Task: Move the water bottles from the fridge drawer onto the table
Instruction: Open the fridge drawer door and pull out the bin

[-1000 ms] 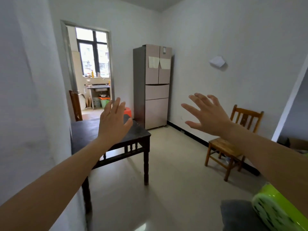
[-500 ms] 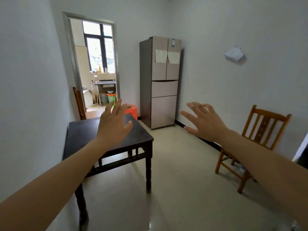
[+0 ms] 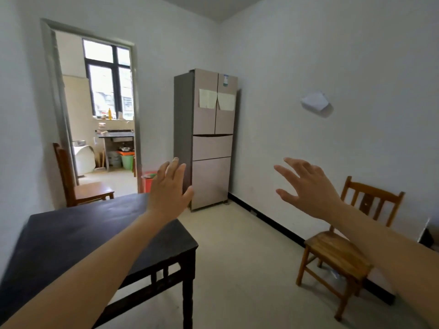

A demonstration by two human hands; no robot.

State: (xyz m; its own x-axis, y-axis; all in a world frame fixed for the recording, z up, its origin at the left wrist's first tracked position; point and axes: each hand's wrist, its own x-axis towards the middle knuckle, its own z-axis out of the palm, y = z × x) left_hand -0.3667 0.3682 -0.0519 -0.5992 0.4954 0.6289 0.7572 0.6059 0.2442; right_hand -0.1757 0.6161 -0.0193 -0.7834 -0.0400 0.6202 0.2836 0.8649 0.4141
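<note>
You held your left hand [image 3: 169, 191] and right hand [image 3: 306, 187] out in front, each grip spread wide and holding nothing, probably because nothing was yet in reach. The water bottles were not visible; judging by the task, they sat inside a shut drawer [image 3: 212, 147] of the fridge [image 3: 205, 138] against the far wall. The dark worktop [image 3: 71, 236] lay bare to your left, its near corner jutting toward your path. Open floor [image 3: 237, 269] ran between that corner and the wooden chair [image 3: 342, 248], leaving room to reach the fridge.
</note>
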